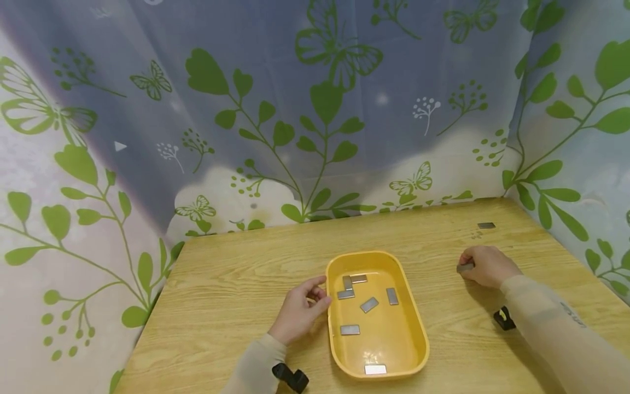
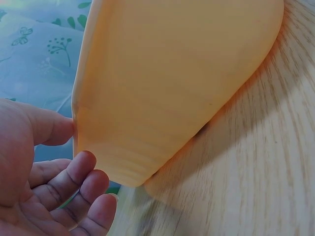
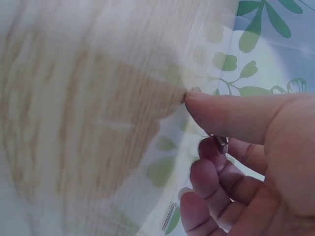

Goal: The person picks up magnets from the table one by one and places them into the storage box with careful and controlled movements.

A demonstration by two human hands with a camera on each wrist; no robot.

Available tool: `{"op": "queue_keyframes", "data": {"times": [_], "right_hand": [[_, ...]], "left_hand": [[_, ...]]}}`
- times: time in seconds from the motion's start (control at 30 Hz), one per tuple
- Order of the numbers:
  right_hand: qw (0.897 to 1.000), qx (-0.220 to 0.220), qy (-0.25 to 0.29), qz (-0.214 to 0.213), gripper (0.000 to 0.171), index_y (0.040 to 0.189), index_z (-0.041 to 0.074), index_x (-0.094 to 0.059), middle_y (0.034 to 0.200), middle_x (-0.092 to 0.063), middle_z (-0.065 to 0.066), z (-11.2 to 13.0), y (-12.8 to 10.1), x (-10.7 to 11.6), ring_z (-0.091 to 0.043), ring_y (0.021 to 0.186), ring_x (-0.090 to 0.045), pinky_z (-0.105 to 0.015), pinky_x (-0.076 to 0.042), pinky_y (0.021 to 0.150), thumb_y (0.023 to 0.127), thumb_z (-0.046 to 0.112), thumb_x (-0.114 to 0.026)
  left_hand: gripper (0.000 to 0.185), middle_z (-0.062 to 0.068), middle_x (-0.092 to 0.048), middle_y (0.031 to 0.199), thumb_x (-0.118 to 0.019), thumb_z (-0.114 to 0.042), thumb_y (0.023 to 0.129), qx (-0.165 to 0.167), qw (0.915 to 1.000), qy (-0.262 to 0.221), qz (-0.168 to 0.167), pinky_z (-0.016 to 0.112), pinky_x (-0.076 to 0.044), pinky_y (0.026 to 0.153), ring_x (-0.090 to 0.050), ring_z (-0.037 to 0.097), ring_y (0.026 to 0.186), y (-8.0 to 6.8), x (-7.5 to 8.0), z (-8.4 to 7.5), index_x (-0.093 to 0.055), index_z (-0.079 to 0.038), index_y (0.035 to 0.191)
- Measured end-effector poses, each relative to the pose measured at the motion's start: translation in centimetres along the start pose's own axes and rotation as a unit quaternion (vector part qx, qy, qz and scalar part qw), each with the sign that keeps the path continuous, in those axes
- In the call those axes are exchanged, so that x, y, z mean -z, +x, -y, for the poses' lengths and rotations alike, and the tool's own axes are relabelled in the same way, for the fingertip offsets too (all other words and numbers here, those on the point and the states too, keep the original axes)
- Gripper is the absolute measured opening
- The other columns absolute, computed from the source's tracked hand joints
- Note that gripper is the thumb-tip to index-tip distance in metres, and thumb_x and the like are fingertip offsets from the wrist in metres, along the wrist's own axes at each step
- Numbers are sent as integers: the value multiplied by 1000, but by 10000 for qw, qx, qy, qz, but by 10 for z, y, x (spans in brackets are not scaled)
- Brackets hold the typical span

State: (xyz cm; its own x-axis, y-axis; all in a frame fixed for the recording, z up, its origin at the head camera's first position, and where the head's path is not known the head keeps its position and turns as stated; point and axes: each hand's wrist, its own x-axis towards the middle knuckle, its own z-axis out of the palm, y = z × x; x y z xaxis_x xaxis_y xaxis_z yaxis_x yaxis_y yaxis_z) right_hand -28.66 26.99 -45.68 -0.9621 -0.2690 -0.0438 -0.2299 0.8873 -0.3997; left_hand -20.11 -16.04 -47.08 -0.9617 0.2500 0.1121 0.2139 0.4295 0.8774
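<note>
Right hand (image 1: 484, 266) pinches 1 metal plate (image 1: 465, 268) — best carried level over the yellow tray (image 1: 410, 312); left hand (image 1: 300, 309), fingers relaxed, holds nothing, steadies its rim.

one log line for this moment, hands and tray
left hand: thumb touches yellow tray rim | right hand: pinches metal piece | tray: several pieces | table: one loose piece

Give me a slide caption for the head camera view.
Left hand steadies a yellow tray of metal plates; right hand pinches another plate.
</note>
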Motion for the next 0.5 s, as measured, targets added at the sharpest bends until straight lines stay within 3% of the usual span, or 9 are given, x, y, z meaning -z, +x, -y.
{"op": "queue_keyframes", "data": {"times": [0.23, 0.5], "right_hand": [[9992, 338, 90, -206, 16, 90, 9, -68, 89, -64, -4, 1, -2, 4, -22, 79, -56, -44, -46, 70, 80, 17, -77], [9898, 1316, 108, -535, 18, 95, 11, -68, 93, -63, 1, 28, -9, 18, -19, 86, -58, -43, -48, 76, 80, 16, -78]], "left_hand": [[43, 0, -60, 94, -62, -14, 95, -34, 10000, -37, -5, 24, -50, 73, -57, 16, 90, 0, 0, -3, -52, 1, 134], [44, 0, -60, 95, -62, -14, 94, -5, 10000, -18, -5, 24, -50, 73, -57, 16, 90, 0, -1, -2, -52, 2, 134]]}}
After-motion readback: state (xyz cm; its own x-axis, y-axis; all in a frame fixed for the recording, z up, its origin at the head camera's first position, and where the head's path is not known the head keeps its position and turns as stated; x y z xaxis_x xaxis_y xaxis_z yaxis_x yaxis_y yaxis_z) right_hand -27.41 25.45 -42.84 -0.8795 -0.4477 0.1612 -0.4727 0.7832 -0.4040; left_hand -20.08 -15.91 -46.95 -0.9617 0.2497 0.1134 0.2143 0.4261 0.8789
